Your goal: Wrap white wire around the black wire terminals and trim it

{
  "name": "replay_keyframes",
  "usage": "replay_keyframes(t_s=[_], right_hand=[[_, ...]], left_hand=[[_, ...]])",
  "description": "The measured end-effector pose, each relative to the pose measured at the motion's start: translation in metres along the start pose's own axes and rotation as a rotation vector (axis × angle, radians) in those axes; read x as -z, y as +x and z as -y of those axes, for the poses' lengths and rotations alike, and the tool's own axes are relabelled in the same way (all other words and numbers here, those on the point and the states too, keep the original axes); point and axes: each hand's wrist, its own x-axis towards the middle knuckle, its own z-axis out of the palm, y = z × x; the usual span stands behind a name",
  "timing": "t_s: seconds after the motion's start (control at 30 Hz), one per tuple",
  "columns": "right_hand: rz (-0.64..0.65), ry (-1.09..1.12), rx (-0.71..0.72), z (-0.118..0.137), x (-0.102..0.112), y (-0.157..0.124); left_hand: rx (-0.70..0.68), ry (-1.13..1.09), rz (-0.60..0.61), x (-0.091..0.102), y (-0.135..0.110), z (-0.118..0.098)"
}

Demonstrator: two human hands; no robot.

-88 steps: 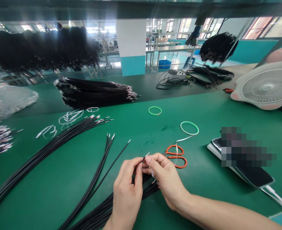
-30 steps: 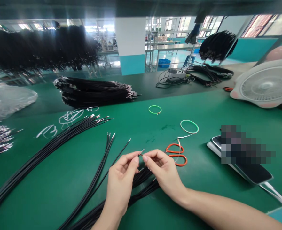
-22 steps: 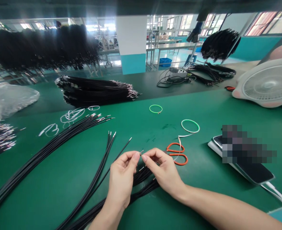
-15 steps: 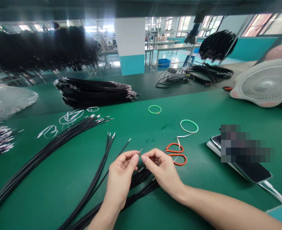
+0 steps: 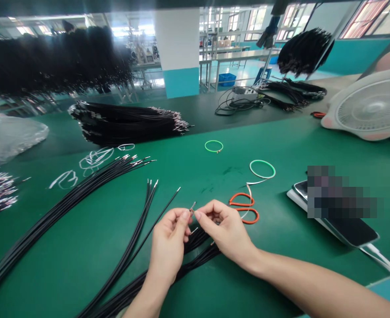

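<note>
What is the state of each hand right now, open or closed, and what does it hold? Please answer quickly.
Left hand: closed, pinching a metal-tipped wire.
Right hand: fingers curled close to that wire; whether it holds it cannot be told.

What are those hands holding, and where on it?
The left hand and right hand seem to pinch a thin wire with their fingertips, just below its metal tip.

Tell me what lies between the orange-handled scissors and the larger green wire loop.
In the head view, a thin white strand runs between the orange-handled scissors and the larger green wire loop.
</note>
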Motion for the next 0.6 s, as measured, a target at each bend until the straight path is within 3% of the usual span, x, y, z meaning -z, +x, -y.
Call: replay_keyframes(t_s=[0.3,0.6], right_hand=[[0.072,0.07,-0.052,-0.0001,0.0022,0.0005],[0.119,0.07,-0.007,-0.0031,0.0056,0.0017]], left_hand=[[0.139,-0.158,0.064,0.0002,-0.0039,-0.0049],[0.25,-0.297,0.144,0.0022,-0.0053,-0.0106]])
